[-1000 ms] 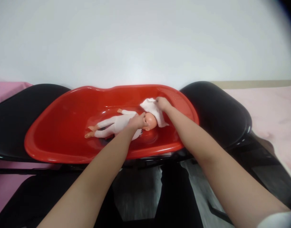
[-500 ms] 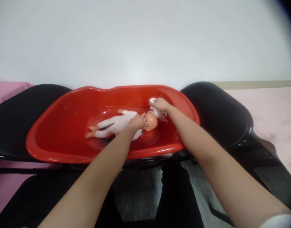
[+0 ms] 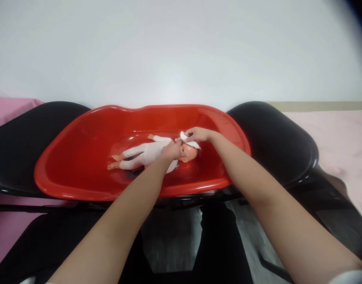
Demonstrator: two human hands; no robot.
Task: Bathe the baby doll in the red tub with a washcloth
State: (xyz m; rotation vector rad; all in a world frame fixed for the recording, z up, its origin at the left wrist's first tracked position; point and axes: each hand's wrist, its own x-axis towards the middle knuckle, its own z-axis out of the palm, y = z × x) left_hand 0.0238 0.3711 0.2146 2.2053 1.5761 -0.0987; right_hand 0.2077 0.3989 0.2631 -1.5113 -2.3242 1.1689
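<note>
A baby doll (image 3: 150,153) in a white long-sleeved outfit lies on its back in a red baby bathtub (image 3: 71,165), feet to the left and head to the right. My left hand (image 3: 172,150) is closed on the doll at its chin and neck, covering part of its face. A small white cloth (image 3: 192,143), shaped like a cap, lies against the upper side of the doll's bald head. My right hand (image 3: 197,135) pinches this cloth close to the forehead, near my left fingers. The doll's other arm is mostly hidden behind my left forearm.
Black rounded panels flank the tub on the left (image 3: 24,150) and right (image 3: 275,142). Pink cloth (image 3: 15,110) shows at far left, pale pink cloth (image 3: 331,138) at far right. A white wall (image 3: 169,51) stands behind the tub.
My right hand has moved left and down, bringing the white cloth from beyond the top of the doll's head onto its upper side. My left hand stays at the doll's chin.
</note>
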